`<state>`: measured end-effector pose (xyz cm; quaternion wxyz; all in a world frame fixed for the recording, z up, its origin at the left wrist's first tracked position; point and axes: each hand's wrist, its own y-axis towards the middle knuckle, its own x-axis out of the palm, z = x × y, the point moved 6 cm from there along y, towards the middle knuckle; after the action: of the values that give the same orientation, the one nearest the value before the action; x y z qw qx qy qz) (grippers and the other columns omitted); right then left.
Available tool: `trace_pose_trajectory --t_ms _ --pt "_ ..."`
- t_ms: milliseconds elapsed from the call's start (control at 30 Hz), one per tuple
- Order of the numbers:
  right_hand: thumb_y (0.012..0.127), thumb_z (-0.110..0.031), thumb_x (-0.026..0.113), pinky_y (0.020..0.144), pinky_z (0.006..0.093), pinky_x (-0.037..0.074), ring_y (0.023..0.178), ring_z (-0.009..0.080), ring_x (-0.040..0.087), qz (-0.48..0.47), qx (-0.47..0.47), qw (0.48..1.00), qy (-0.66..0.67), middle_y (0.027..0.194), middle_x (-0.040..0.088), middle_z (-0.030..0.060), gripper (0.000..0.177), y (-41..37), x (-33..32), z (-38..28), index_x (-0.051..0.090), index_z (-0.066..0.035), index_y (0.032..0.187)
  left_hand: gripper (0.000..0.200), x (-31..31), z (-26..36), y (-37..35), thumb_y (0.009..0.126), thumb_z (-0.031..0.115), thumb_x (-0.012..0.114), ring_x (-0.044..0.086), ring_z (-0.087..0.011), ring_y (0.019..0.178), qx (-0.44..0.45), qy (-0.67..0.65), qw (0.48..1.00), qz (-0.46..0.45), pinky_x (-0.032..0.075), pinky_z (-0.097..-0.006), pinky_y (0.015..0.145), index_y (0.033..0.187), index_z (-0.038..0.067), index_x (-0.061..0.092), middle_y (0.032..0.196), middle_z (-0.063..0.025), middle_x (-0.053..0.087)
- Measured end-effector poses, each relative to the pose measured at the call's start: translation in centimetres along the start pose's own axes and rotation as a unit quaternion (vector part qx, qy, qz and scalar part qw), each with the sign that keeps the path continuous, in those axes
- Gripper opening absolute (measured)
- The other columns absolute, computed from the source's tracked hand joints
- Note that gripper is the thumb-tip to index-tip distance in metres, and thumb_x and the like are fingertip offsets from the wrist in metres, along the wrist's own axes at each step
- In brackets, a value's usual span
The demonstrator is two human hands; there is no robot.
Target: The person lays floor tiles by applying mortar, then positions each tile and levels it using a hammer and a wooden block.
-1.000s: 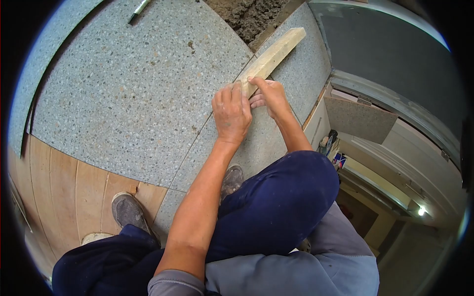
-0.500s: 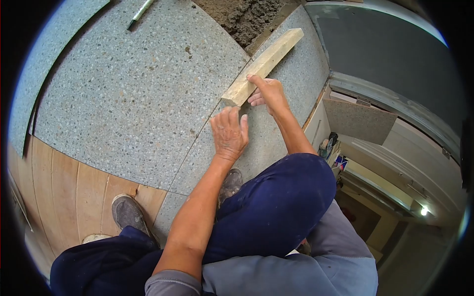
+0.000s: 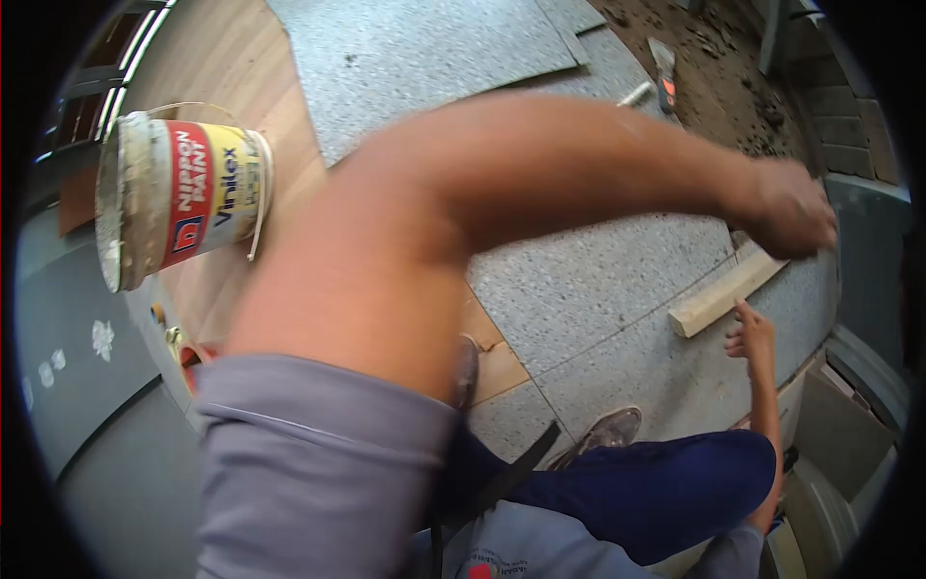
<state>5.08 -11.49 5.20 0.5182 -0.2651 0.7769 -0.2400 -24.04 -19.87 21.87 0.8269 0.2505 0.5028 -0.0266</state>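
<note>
Speckled tiles (image 3: 617,280) are bordering wood planks (image 3: 227,68) and soil (image 3: 719,72); open tile is separating the wooden bar (image 3: 728,294) from your shoe (image 3: 612,427). Your left hand (image 3: 793,207) is blurring, fingers unreadable; your right hand (image 3: 755,340) is curling its fingers, thumb at the bar's edge.

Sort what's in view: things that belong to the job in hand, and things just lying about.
Apparently part of the job:
pale, squared wooden block, right hand at its side
grey speckled flat tiles under the block

Probably just lying about:
round white-red-yellow paint bucket
metal-bladed scraper with black-and-orange handle, in neither hand
</note>
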Motion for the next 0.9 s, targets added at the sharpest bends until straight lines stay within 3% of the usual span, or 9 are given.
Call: trace_pose_trajectory --t_ms 133,167,300,400,533,633,800,833,900 --pt "0.093 -0.052 0.067 0.037 0.0295 0.049 0.046 0.0172 0.061 -0.013 -0.026 0.997 -0.070 0.068 0.063 0.0117 0.062 0.7 -3.6 -1.9 0.066 0.010 0.104 0.021 -5.9 -9.4 -14.6 0.102 0.024 0.059 0.065 -0.0263 0.102 -0.234 0.017 0.971 0.039 0.055 -0.0399 0.092 0.107 0.005 0.067 0.101 -0.0136 0.066" --pt "0.094 -0.051 0.067 0.037 0.0294 0.048 0.046 0.0174 0.061 -0.024 -0.032 0.995 -0.089 0.068 0.063 0.0119 0.061 0.8 -3.9 -2.2 0.067 0.010 0.102 0.027 -6.6 -11.6 -20.5 0.103 0.028 0.061 0.065 -0.0273 0.103 -0.211 0.113 0.948 0.208 0.054 -0.0418 0.091 0.112 0.004 0.068 0.107 -0.0146 0.069" --pt "0.096 -0.045 0.065 0.037 0.0301 0.048 0.043 0.0185 0.060 -0.055 -0.058 0.985 -0.156 0.064 0.062 0.0130 0.055 0.4 -3.6 -4.6 0.068 0.009 0.095 0.031 -6.7 -15.9 -40.8 0.103 0.030 0.061 0.061 -0.0285 0.110 -0.479 0.215 0.831 0.184 0.050 -0.0441 0.095 0.113 0.003 0.070 0.111 -0.0156 0.070" --pt "0.095 -0.043 0.066 0.037 0.0324 0.047 0.041 0.0200 0.059 -0.037 -0.079 0.982 -0.170 0.058 0.062 0.0129 0.053 1.1 -2.9 -5.7 0.068 0.008 0.084 0.029 -5.8 -17.6 -49.2 0.095 0.035 0.068 0.064 -0.0319 0.099 -0.513 0.329 0.765 0.210 0.047 -0.0485 0.090 0.104 0.008 0.073 0.102 -0.0130 0.070" --pt "0.094 -0.048 0.066 0.045 0.0364 0.048 0.045 0.0212 0.062 0.008 -0.102 0.969 -0.223 0.053 0.061 0.0130 0.059 1.2 -1.4 -5.2 0.064 0.005 0.067 0.032 -4.4 -21.4 -49.8 0.092 0.038 0.072 0.071 -0.0336 0.091 -0.432 0.387 0.777 0.245 0.054 -0.0440 0.087 0.104 0.009 0.075 0.099 -0.0137 0.075" --pt "0.092 -0.055 0.066 0.048 0.0348 0.053 0.046 0.0231 0.063 0.047 -0.018 0.978 -0.204 0.059 0.064 0.0154 0.067 1.7 -1.4 -3.0 0.071 0.011 0.082 0.048 -1.9 -25.8 -50.1 0.102 0.051 0.056 0.066 -0.0326 0.116 -0.483 0.338 0.783 0.200 0.051 -0.0459 0.099 0.128 0.014 0.070 0.127 -0.0119 0.071" --pt "0.081 -0.059 0.076 0.052 0.0352 0.059 0.064 0.0274 0.069 0.149 0.059 0.983 -0.088 0.086 0.068 0.0223 0.082 -0.3 -0.5 -1.5 0.065 0.019 0.102 0.048 1.5 -27.3 -50.9 0.105 0.055 0.046 0.062 -0.0285 0.126 -0.550 0.409 0.720 0.110 0.046 -0.0453 0.108 0.140 0.027 0.064 0.139 -0.0022 0.065" --pt "0.081 -0.060 0.076 0.052 0.0350 0.060 0.067 0.0274 0.070 0.142 0.069 0.985 -0.066 0.090 0.068 0.0242 0.087 -0.2 -0.3 -1.1 0.062 0.020 0.109 0.048 1.5 -27.3 -51.0 0.106 0.053 0.042 0.065 -0.0299 0.120 -0.508 0.397 0.751 0.141 0.049 -0.0435 0.106 0.145 0.029 0.059 0.132 -0.0039 0.069" --pt "0.079 -0.063 0.077 0.053 0.0347 0.060 0.073 0.0274 0.070 0.123 0.086 0.989 -0.018 0.099 0.067 0.0279 0.099 -0.1 0.4 -0.5 0.056 0.023 0.122 0.047 2.5 -26.6 -49.4 0.110 0.043 0.036 0.065 -0.0304 0.121 -0.579 0.421 0.690 -0.108 0.047 -0.0439 0.109 0.153 0.027 0.048 0.134 -0.0093 0.068"
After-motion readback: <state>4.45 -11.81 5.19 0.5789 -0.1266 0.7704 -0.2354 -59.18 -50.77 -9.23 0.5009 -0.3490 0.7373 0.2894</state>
